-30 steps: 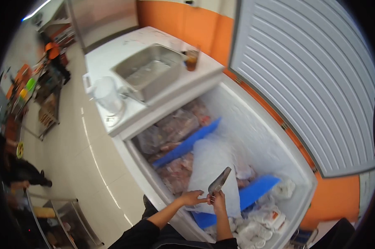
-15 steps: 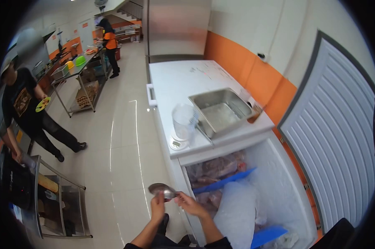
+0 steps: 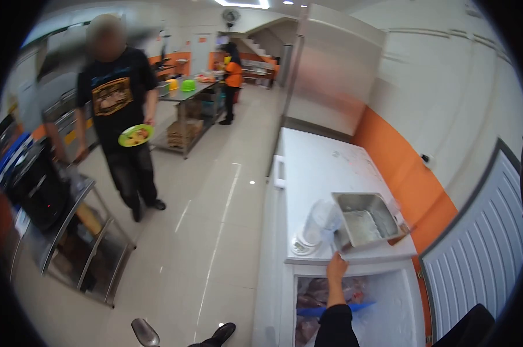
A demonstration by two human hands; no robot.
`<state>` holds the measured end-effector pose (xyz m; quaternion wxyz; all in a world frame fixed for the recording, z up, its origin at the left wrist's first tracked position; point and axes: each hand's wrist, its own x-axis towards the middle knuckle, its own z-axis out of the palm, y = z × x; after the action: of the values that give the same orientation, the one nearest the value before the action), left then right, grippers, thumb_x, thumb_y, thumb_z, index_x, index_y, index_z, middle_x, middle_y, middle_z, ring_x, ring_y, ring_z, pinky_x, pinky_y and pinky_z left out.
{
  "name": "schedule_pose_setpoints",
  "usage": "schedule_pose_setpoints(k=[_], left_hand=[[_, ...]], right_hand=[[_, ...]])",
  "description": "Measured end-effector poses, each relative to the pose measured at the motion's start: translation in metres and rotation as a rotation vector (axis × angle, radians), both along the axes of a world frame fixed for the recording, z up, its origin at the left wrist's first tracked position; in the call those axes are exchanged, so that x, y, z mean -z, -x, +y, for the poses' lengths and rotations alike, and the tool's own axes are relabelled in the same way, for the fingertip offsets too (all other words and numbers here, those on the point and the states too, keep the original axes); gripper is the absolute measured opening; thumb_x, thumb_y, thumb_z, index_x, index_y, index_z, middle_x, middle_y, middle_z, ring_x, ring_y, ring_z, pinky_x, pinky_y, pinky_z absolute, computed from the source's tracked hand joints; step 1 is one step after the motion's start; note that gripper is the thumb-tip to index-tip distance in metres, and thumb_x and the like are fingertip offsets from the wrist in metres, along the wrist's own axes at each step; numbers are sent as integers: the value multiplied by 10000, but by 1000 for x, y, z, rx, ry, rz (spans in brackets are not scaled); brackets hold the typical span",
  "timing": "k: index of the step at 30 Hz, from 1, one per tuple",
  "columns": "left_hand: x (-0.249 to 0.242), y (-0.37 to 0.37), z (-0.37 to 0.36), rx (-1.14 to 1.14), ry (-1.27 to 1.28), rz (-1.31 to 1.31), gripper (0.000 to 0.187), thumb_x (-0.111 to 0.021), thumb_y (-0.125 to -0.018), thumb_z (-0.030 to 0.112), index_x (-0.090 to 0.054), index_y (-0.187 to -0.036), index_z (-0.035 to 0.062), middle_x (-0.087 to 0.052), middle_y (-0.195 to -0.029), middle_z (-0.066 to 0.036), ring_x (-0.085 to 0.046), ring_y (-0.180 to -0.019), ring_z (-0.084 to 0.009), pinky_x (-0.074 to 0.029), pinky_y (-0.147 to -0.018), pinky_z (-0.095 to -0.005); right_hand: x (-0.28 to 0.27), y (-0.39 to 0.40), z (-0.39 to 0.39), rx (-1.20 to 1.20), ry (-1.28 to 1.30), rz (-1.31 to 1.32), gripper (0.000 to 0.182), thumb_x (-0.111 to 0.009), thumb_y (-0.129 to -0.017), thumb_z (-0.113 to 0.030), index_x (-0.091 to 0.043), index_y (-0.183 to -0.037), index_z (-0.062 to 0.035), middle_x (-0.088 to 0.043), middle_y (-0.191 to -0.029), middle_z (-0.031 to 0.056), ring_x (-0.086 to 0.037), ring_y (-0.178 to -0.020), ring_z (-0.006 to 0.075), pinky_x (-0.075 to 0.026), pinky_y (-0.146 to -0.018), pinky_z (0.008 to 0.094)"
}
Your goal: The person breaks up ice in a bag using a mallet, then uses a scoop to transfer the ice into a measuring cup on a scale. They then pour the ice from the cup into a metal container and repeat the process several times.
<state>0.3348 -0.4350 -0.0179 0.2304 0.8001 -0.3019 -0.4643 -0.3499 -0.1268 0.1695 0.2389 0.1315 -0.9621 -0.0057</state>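
Note:
My right hand [image 3: 336, 269] is at the front edge of the white freezer top. Its fingers are closed round the end of a thin metal utensil [image 3: 333, 247], whose kind I cannot make out. Just beyond the hand stand a rectangular steel pan [image 3: 343, 238] and a clear plastic jug [image 3: 319, 222] on a small white scale [image 3: 301, 245]. At the bottom edge, a metal scoop [image 3: 144, 332] shows over the floor, its handle cut off. My left hand is out of view.
Below my right arm the freezer [image 3: 397, 295] is open, with bagged meat [image 3: 325, 292] and a blue divider [image 3: 313, 311] inside. A person [image 3: 119, 104] holding a green plate [image 3: 135, 136] stands left, beside a steel rack [image 3: 93, 254]. Another person [image 3: 232, 75] works farther back.
My right hand has left the scoop and reached forward to the utensil by the pan. The scoop has moved left and down. The view has tilted up, and the person with the plate looks nearer.

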Motion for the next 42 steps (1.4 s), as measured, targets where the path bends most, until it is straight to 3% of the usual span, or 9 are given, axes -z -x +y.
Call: schedule_pose_setpoints(k=[5,9,12,14,17,25,29,38,42], left_hand=[[23,-37,19,348,206,57,192,-458,-796,97,-501,-613,58,-506,-514,-53,-503,-406,-180,-379,-338,-310],[19,38,4,-11,-165,112,218,-402,-802,137,-503,-618,79,-481,-488,-59,-455,-368,-177,-339,-318,-303],[12,89,5,139,-122,315,231,-341,-825,131,-523,-702,59,-509,-523,-63,-471,-394,-160,-359,-339,-283],[3,118,2,301,-152,330,221,-356,-826,134,-529,-713,56,-523,-540,-56,-470,-404,-152,-372,-354,-279],[-4,151,6,504,-240,407,206,-370,-818,139,-540,-741,51,-543,-567,-43,-488,-434,-138,-381,-382,-257],[-18,181,26,636,-309,327,209,-387,-826,174,-555,-756,72,-552,-621,-11,-501,-493,-119,-387,-439,-248],[-38,176,38,736,-331,224,209,-392,-827,193,-572,-758,113,-564,-644,13,-515,-518,-122,-415,-514,-269],[-56,164,47,792,-274,262,195,-426,-824,214,-581,-758,117,-572,-644,16,-519,-532,-106,-418,-516,-258],[-69,144,38,782,-228,274,183,-433,-820,206,-576,-749,118,-566,-636,18,-509,-517,-99,-414,-502,-249]], right_hand=[[-30,-53,19,68,127,-410,480,-510,-756,-102,-349,-1184,41,-605,-835,230,-600,-800,372,-453,-734,467],[-23,-133,57,106,496,-365,297,-474,-812,-153,-407,-1032,35,-576,-841,280,-558,-810,440,-427,-710,481],[20,-201,109,200,694,-347,214,-474,-812,-154,-467,-961,0,-575,-713,235,-581,-691,387,-446,-624,441],[125,-240,177,302,1019,-426,248,-457,-890,-306,-532,-921,-72,-446,-489,25,-390,-358,109,-295,-319,274],[52,-348,204,514,1423,-739,269,-435,-906,-296,-581,-862,-74,-382,-474,-21,-274,-317,59,-196,-274,233],[54,-493,299,790,932,77,109,-410,-873,-126,-442,-847,-25,-541,-578,137,-566,-543,262,-454,-528,378],[80,-512,287,1206,737,-387,148,-392,-878,-169,-409,-969,-54,-590,-759,273,-581,-750,444,-442,-647,520],[94,-502,285,1123,959,-24,222,-425,-845,-171,-431,-1042,-69,-584,-804,285,-576,-788,428,-438,-694,496],[195,-525,265,1063,694,-585,255,-444,-839,-176,-451,-1066,-59,-583,-799,284,-573,-763,431,-444,-673,491]])
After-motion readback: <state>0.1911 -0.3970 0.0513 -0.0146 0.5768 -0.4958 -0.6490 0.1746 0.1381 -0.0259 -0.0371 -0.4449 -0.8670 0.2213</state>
